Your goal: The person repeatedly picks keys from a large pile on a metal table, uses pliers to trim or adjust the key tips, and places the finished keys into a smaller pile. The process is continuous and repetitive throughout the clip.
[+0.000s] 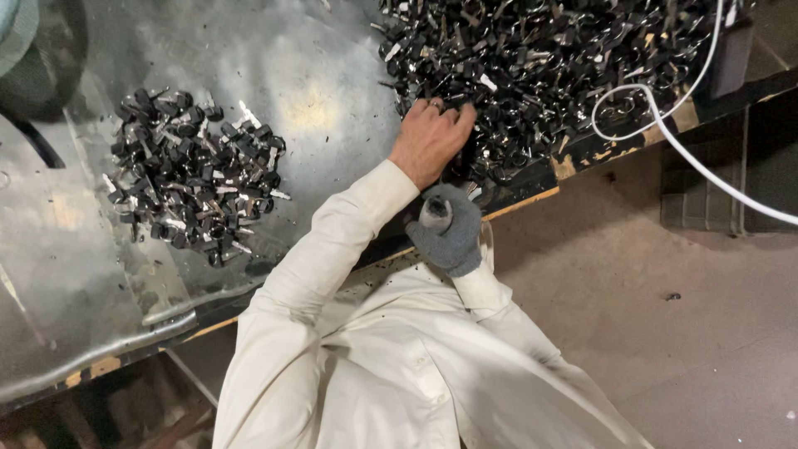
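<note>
Our left fingers curl down into the near edge of the big heap of small black-and-silver parts, closed loosely around some of them, though we cannot tell how many pieces they actually grip because the knuckles hide the tips. The left hand is bare, with a ring on one finger, and its cream sleeve runs back across the edge of the counter. Our right hand wears a grey glove and sits just below the left wrist, closed into a fist around a short pale cylindrical thing whose end pokes out of the top; what it is we cannot say. Further out, the dented metal counter carries a second, much smaller pile of the same black parts well apart to the left, set off by bare metal between the two. We judge the small pile to be what has been sorted or worked so far, and the large heap to be what remains, so most of the work appears to lie ahead. A white cable loops over the heap's right side and down toward the concrete floor.
</note>
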